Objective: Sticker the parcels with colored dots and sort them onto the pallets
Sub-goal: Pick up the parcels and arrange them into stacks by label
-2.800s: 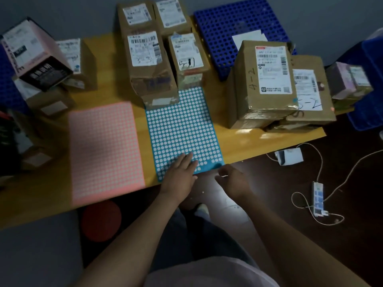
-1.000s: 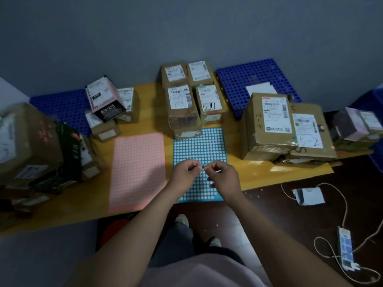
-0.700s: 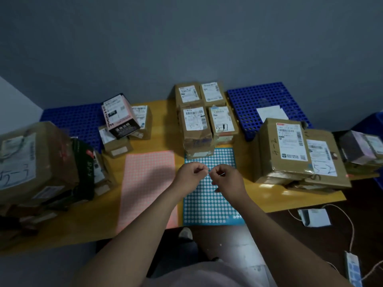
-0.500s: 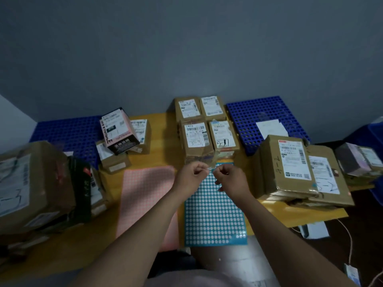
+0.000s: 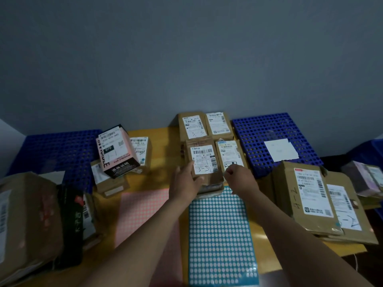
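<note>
A brown parcel marked "3-3" lies mid-table. My left hand grips its near left corner, fingers along the side and thumb on the label. Just to the right, my right hand hovers over the near end of the neighbouring parcel, thumb and forefinger pinched on a dot sticker too small to make out. The blue sticker sheet lies under my right forearm, with the pink sticker sheet to its left. Blue pallets stand at the back left and back right.
Two more parcels sit behind the held one. Large boxes fill the right table end and a big carton the left. A pink-and-black box leans on small parcels. A white paper lies on the right pallet.
My hands, pinched together above the blue sheet, have parted and reached forward. The left one now grips the "3-3" parcel. The view has tilted up towards the wall.
</note>
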